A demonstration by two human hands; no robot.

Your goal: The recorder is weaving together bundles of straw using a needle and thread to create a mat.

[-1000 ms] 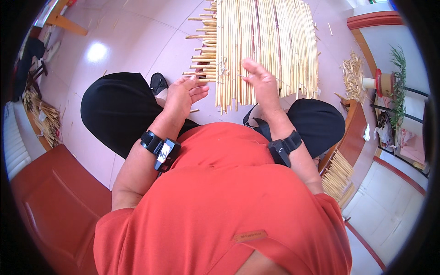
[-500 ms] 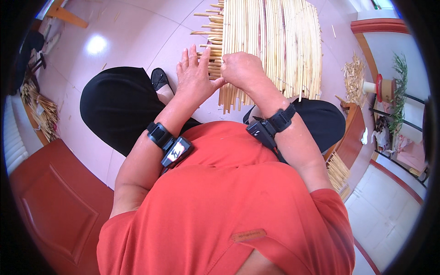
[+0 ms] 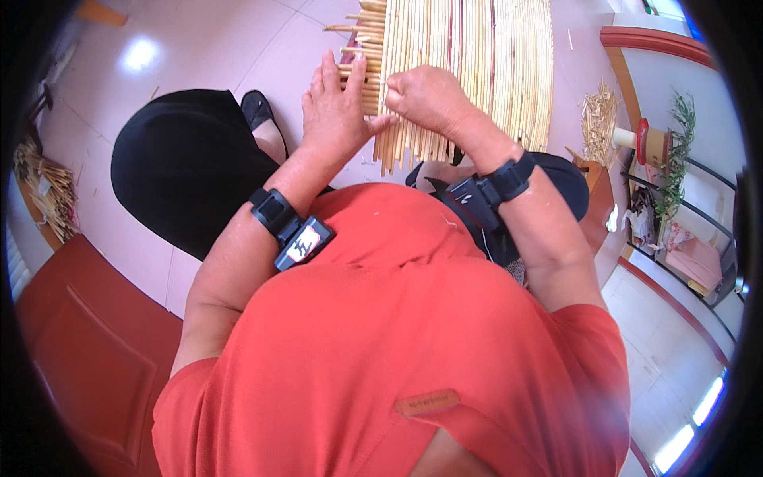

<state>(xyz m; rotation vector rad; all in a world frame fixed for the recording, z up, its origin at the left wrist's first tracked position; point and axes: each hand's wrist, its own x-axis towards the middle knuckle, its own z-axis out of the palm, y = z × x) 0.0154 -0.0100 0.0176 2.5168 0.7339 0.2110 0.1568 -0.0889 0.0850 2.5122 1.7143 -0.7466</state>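
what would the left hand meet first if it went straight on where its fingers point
Probably the stick ends jutting out left of the mat, though depth around the left hand is unclear.

Pale-yel. stalk mat (image 3: 505, 71) — rows parallel, near end uneven — w/ crosswise sticks (image 3: 359, 29) jutting L.

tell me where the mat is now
In the head view, the mat is at the top, just right of centre, between the left shoe and the right straw pile.
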